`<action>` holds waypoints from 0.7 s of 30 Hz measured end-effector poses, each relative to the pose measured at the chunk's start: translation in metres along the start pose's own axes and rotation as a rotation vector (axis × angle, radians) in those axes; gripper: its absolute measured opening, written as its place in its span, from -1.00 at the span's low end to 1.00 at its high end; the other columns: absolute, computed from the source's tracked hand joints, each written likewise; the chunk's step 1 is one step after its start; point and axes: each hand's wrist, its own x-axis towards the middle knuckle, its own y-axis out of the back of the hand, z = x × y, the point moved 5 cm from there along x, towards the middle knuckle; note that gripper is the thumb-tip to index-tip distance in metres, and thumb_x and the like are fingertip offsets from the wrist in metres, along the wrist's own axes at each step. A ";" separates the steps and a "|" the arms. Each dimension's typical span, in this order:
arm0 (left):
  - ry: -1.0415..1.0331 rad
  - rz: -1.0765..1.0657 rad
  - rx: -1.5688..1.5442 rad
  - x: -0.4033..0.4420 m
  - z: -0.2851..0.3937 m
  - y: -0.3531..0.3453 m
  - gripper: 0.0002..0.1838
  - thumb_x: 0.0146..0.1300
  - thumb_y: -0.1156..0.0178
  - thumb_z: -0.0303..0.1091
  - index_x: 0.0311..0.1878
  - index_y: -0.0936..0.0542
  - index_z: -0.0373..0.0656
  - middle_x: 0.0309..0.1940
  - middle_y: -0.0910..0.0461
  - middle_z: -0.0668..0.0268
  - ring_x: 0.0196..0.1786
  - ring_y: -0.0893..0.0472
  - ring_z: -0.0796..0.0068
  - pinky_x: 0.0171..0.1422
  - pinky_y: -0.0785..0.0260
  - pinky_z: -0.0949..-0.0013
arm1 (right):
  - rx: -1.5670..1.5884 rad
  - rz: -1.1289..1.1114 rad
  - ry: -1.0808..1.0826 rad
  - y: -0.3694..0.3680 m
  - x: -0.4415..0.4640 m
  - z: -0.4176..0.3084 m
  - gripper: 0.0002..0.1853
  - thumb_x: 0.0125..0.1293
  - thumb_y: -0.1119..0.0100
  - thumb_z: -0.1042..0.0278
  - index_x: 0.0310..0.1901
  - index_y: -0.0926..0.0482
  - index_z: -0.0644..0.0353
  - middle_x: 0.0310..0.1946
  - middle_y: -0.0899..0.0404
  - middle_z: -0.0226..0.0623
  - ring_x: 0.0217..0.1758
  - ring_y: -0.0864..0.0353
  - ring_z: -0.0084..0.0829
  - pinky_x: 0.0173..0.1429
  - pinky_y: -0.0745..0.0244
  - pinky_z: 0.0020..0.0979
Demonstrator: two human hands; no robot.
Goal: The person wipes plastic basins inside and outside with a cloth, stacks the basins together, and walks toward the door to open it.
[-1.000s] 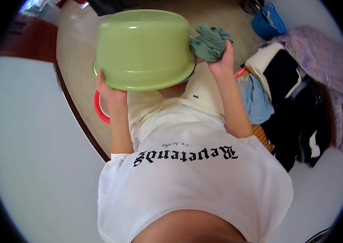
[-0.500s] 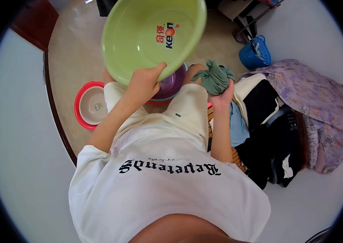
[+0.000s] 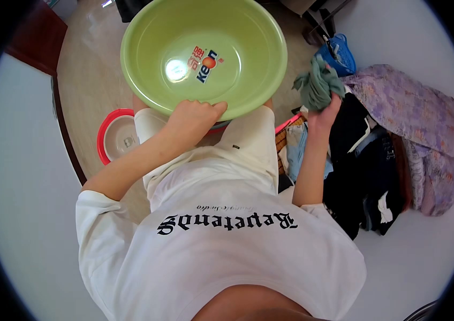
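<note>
My left hand (image 3: 192, 122) is closed on the near rim of a light green plastic basin (image 3: 262, 64). The basin is tilted so that its inside faces me, with a red and blue printed logo on the bottom and nothing lying in it. It hangs in front of my knees. To its right, my right hand (image 3: 328, 111) is closed around a bunched green cloth (image 3: 318, 88), held up above a heap of clothes (image 3: 363, 166). Part of the cloth hides my fingertips.
A red-rimmed white basin (image 3: 102, 138) sits on the floor at the left. Another basin is mostly hidden beneath the green one. A purple patterned cloth (image 3: 409, 107) lies over the clothes at the right. Behind the green cloth is a blue basket (image 3: 346, 59), near the wall.
The green basin has come lower and turned more towards me, covering the purple basin below. My right hand has moved right and up with the green cloth, away from my knee.
</note>
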 end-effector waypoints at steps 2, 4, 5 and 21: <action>-0.029 -0.026 -0.035 -0.004 0.006 -0.009 -0.79 0.20 -0.22 -0.49 -0.10 -0.49 -0.15 -0.57 -0.63 0.16 -0.44 -0.70 0.04 -0.39 -0.49 0.07 | -0.262 -0.169 0.167 -0.025 0.008 -0.009 -0.59 0.54 -0.08 0.28 0.27 -0.58 0.35 0.24 -0.64 -0.19 0.27 -0.63 -0.30 0.39 -0.51 -0.25; -0.049 -0.095 -0.060 -0.008 0.016 -0.010 -0.79 0.19 -0.23 -0.49 -0.11 -0.49 -0.16 -0.57 -0.63 0.15 -0.44 -0.70 0.04 -0.39 -0.49 0.07 | -0.358 -0.239 0.141 -0.046 0.019 -0.002 -0.66 0.45 -0.20 0.41 0.18 -0.65 0.36 0.11 -0.70 -0.26 0.13 -0.70 -0.38 0.27 -0.57 -0.34; -0.060 -0.152 -0.083 -0.009 0.021 -0.011 -0.79 0.18 -0.24 -0.49 -0.12 -0.50 -0.16 -0.58 -0.62 0.15 -0.45 -0.70 0.04 -0.39 -0.50 0.08 | -0.373 -0.261 0.145 -0.061 0.021 -0.001 -0.65 0.44 -0.20 0.43 0.19 -0.64 0.36 0.08 -0.71 -0.28 0.10 -0.70 -0.41 0.24 -0.58 -0.38; -0.285 -0.241 0.256 -0.029 0.088 -0.051 -0.87 0.12 -0.30 -0.44 -0.23 -0.63 -0.10 -0.46 -0.74 0.34 -0.37 -0.79 0.32 -0.24 -0.67 0.16 | -1.284 -1.065 0.450 -0.092 0.042 0.221 -0.53 0.14 -0.38 0.19 0.12 -0.72 0.11 0.11 -0.69 -0.19 0.14 -0.65 -0.06 0.27 -0.57 -0.13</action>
